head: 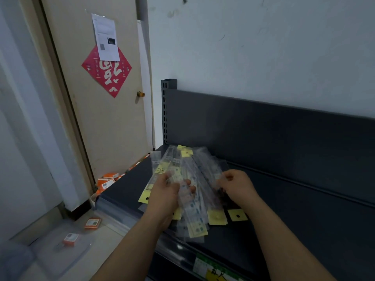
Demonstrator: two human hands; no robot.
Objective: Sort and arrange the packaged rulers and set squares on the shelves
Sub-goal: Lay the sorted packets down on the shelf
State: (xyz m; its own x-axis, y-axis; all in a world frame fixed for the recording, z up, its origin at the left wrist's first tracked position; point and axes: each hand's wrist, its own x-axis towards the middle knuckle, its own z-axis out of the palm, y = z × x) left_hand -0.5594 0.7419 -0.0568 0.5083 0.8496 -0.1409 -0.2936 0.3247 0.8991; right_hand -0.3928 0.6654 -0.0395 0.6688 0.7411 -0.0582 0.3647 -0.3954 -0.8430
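Head view: sorting barely begun, rulers all in hand

Both hands hold one loose fan of packaged rulers [199, 191] over the left end of the dark shelf [294, 199]. The left hand [168, 191] has its grip closed round the middle of the fan, thumb on top. The right hand [237, 185] pinches a few clear sleeves at the fan's right side, as if to peel them off. Yellow header cards point both ways, so the packs are not yet aligned. I cannot make out any set squares in the bundle. Nothing lies in order on the shelf beside the fan, so by my judgement almost all the sorting and laying out is left to do. Small orange boxes [107, 180] lie scattered on the floor [113, 246] to the left.
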